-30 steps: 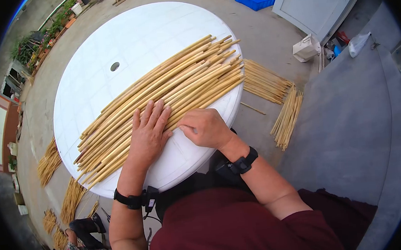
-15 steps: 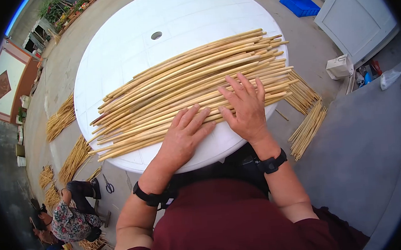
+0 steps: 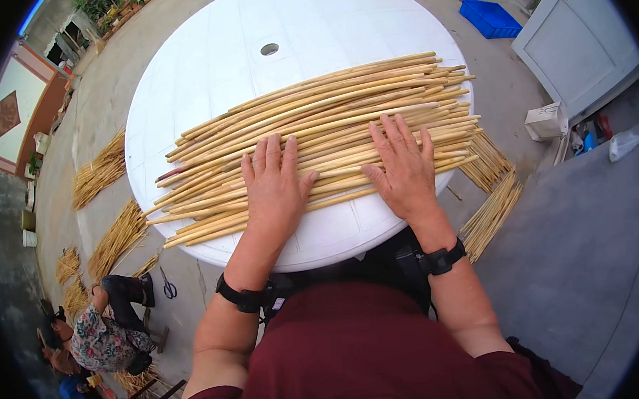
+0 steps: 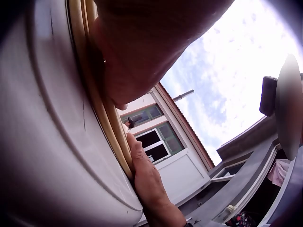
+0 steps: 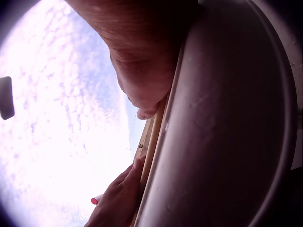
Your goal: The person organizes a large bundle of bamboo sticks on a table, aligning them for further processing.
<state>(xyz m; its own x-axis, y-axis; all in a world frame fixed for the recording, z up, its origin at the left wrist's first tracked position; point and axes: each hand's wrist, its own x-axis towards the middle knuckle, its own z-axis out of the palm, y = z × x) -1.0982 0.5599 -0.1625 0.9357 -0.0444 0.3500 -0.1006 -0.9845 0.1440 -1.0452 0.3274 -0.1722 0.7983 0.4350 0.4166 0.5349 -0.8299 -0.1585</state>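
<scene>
A broad layer of long, pale yellow-brown wooden sticks (image 3: 342, 103) lies across the near half of a round white table (image 3: 199, 67). My left hand (image 3: 273, 191) rests palm down on the nearer sticks, left of centre, its fingers straight and pointing away from me. To its right, my right hand (image 3: 405, 171) lies on the same sticks with fingers extended and thumb out to the left. Both thumbs point toward each other across a short gap. From low at the table edge, the left wrist view shows sticks (image 4: 106, 123) beneath both hands.
Bundles of thinner stalks (image 3: 114, 236) lie on the ground at left, near scissors (image 3: 168, 286) and a seated person (image 3: 107, 337). More sticks (image 3: 492, 213) lie beyond the table's right edge. A blue crate (image 3: 490, 18), white bag (image 3: 546, 122) and white door (image 3: 578, 33) stand farther right.
My right hand has uncurled from the near edge and laid its fingers over the sticks. The left hand also shifts on them. The head view has swung, placing the table farther right.
</scene>
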